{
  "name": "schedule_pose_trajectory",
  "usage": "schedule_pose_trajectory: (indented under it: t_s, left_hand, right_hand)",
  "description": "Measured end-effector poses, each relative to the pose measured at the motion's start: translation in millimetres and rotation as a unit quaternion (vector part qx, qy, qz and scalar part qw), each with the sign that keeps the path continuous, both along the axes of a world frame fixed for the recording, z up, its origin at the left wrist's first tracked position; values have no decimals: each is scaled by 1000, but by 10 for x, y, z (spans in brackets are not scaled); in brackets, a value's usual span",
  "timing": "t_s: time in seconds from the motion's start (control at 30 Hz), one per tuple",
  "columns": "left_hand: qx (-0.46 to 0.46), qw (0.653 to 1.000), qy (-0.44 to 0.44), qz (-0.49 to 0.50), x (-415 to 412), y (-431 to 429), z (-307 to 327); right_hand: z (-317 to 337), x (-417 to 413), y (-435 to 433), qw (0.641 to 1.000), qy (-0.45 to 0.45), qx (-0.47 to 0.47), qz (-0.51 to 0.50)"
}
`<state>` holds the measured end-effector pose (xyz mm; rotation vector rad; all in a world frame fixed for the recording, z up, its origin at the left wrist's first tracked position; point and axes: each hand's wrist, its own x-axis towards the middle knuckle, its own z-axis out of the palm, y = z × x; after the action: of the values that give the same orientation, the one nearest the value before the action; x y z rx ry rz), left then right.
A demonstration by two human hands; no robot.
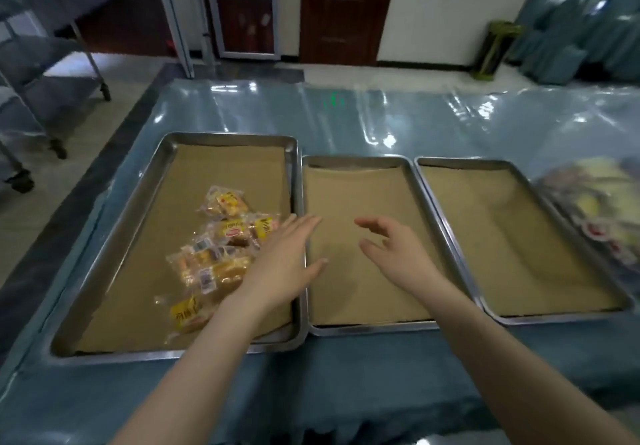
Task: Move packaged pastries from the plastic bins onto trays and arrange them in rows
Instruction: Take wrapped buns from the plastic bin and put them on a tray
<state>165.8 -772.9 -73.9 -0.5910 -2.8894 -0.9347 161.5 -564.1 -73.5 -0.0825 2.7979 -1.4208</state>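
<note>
- We see the packaged pastries (218,254) lying in a loose heap in the left tray (138,209), towards its right half and not in rows. They have clear wrappers with yellow and red print over golden cakes.
- One pack (188,313) lies at the near end of the heap, closest to us.
- The left hand (287,257) hangs over the right rim of that tray, just beside the heap. Its fingers are straight and spread, the thumb reaches over towards the middle tray (356,160), and it holds nothing.
- The right hand (398,250) is above the middle tray with its fingers loosely bent and apart, and it too holds nothing. We cannot tell whether either hand touches the paper below.
- All three steel trays stand side by side, rims nearly touching, each lined with brown paper (346,289). The middle tray and the right tray (460,161) hold only their paper.
- At the right edge, just beside the right tray, we make out a blurred pile of packs (595,209) in yellow, red and white; its container is too smeared to tell.
- The trays rest on a table (346,115) with a blue cover under glossy clear sheeting.
- Beyond it stand a wheeled metal cart (34,64) on the left, a dark wooden door (346,12) ahead and blue bags (588,22) on the right.
</note>
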Motion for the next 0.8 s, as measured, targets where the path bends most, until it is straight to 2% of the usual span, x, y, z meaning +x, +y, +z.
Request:
schedule_pose_trajectory:
  t_s: [0.33, 0.5, 0.67, 0.8]
  left_hand:
    - [-40, 991, 48, -117, 23, 1198, 327]
    - [-24, 988, 54, -145, 14, 2298, 475]
    - [-47, 981, 116, -150, -47, 3578, 684]
    - [-24, 976, 149, -158, -113, 4349, 852]
  right_hand:
    - [230, 547, 1204, 994, 22, -31, -100]
    - [371, 661, 2163, 989, 30, 20, -144]
    - [727, 715, 3390, 981, 74, 114, -142]
    - [989, 673, 4265, 967, 104, 182, -146]
